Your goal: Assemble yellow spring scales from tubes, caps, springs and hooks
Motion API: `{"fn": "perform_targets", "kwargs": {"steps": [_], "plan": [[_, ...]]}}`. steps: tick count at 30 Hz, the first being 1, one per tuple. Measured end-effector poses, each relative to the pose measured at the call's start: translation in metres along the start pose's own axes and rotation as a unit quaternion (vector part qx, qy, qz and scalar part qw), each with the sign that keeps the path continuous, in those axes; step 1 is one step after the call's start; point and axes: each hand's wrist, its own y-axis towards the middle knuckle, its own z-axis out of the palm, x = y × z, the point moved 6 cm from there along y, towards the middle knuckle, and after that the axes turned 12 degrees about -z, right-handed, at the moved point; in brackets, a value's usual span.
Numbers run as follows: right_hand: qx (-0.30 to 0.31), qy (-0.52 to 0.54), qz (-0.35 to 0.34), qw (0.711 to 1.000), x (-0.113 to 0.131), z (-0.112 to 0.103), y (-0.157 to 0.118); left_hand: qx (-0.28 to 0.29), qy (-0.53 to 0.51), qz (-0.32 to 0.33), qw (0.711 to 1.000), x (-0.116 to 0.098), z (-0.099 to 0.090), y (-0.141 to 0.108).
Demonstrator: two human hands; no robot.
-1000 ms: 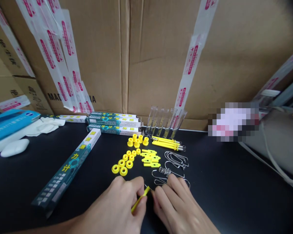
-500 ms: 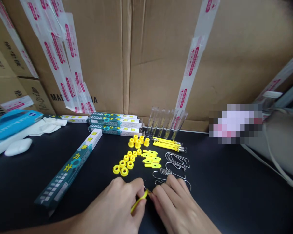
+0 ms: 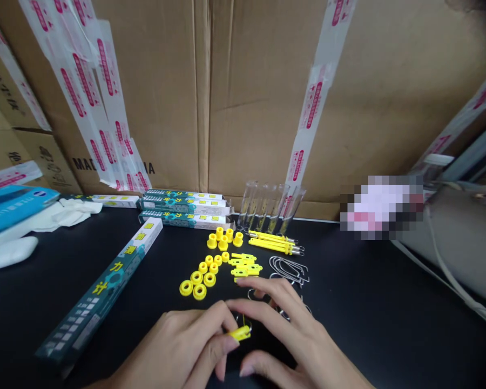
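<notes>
Packaging (image 3: 16, 209), light blue and printed, is set at the far left; its contents cannot be seen. A long teal-and-white cardboard carton (image 3: 99, 292) is laid aslant, with similar stacked cartons (image 3: 186, 202) behind it, their insides hidden. By the left hand (image 3: 190, 335), a yellow plastic piece (image 3: 241, 333) is pinched between thumb and fingers, low at the centre; thin metal wire is seen at its tip, so its fitting is judged unfinished. Loose yellow plastic collars (image 3: 212, 243) and flat yellow tabs (image 3: 238, 263) are left unjoined beyond. Clear upright tubes (image 3: 263, 208) are stood farther back, yellow markings being visible in or on them. Slim yellow metal-ended rods (image 3: 267, 246) appear already assembled. Bent silver wire hooks (image 3: 287, 263) are left unattached. By the right hand (image 3: 295, 335), nothing seems gripped: thumb and fingers are spread apart beside the piece.
</notes>
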Motion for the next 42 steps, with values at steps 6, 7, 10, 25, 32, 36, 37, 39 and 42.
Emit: {"fn": "perform_targets", "kwargs": {"steps": [6, 7, 10, 25, 32, 36, 37, 39, 42], "plan": [[-0.017, 0.136, 0.067, 0.988, -0.008, -0.004, 0.002, 0.011, -0.033, 0.006, 0.999, 0.004, -0.003, 0.001], [-0.016, 0.142, 0.07, 0.987, -0.008, -0.005, 0.002, 0.005, -0.027, -0.001, 1.0, 0.005, -0.004, 0.001], [-0.014, 0.131, 0.069, 0.989, -0.007, -0.009, 0.003, 0.0, 0.014, -0.028, 1.0, 0.008, -0.004, 0.002], [-0.03, 0.073, 0.216, 0.973, -0.06, -0.041, -0.001, -0.165, 0.048, 0.088, 0.981, 0.005, -0.012, -0.006], [0.037, 0.094, 0.223, 0.97, -0.059, -0.037, 0.001, -0.274, 0.066, 0.177, 0.943, -0.002, -0.021, -0.01], [0.017, 0.074, 0.207, 0.975, -0.062, -0.043, 0.0, -0.266, 0.086, 0.182, 0.943, 0.0, -0.021, -0.008], [0.017, 0.063, 0.201, 0.977, -0.063, -0.043, -0.001, -0.261, 0.086, 0.182, 0.944, 0.001, -0.021, -0.007], [0.03, 0.04, 0.192, 0.98, -0.066, -0.042, -0.002, -0.252, 0.084, 0.182, 0.947, 0.003, -0.02, -0.007], [0.053, 0.035, 0.167, 0.984, -0.065, -0.038, -0.001, -0.237, 0.077, 0.177, 0.952, 0.006, -0.018, -0.004]]}}
